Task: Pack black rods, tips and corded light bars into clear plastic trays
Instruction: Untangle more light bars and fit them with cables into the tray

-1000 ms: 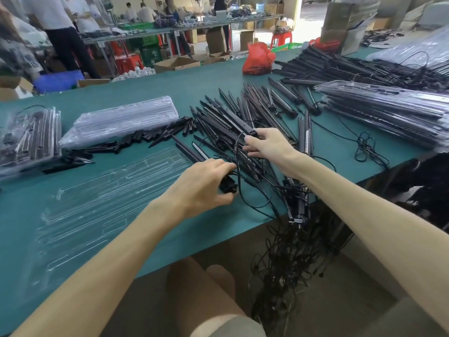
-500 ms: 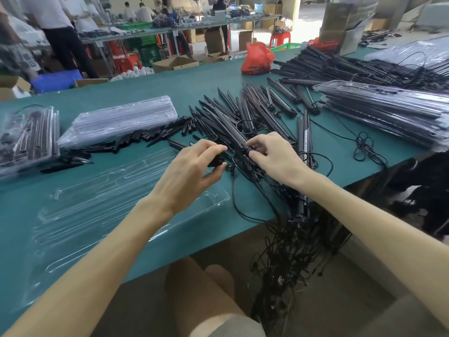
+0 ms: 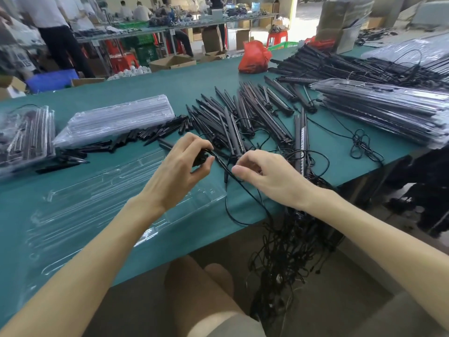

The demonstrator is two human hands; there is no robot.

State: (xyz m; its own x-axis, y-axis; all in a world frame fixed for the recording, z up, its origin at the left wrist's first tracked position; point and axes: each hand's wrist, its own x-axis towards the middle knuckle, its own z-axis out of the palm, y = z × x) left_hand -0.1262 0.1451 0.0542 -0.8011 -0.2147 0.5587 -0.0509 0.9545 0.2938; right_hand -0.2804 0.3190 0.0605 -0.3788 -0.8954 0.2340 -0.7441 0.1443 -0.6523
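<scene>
Closest to the camera, below the front edge, a tangle of black cords [image 3: 291, 251] hangs off the green tabletop [image 3: 136, 93] beside the person's knees. An empty clear plastic tray [image 3: 80, 215] lies flat at the front left of the tabletop, partly under the left forearm.

Just past the tray the two hands are close together but not touching. The left hand [image 3: 179, 171] pinches a small black part [image 3: 200, 158] between thumb and curled fingers. A thin cord [image 3: 245, 193] runs from that part down towards the edge. The right hand [image 3: 269, 176] has its fingers curled in round this cord, thumb pointing left. Exactly how the fingertips grip it is hidden.

Behind the hands a loose pile of corded light bars [image 3: 243, 117] fans out across the middle of the tabletop, with some cords trailing forward to the hanging tangle. To its left a row of short black tips [image 3: 150, 136] lies along the front of a stack of empty trays [image 3: 116, 120]. Filled trays [image 3: 24, 135] sit at the far left edge, and a larger stack of packed trays [image 3: 388, 110] sits on the right.

Farther back a red bag [image 3: 254, 57] rests near the rear edge, beside a second heap of black bars [image 3: 352, 66]. Beyond are other benches, cardboard boxes and people at work.
</scene>
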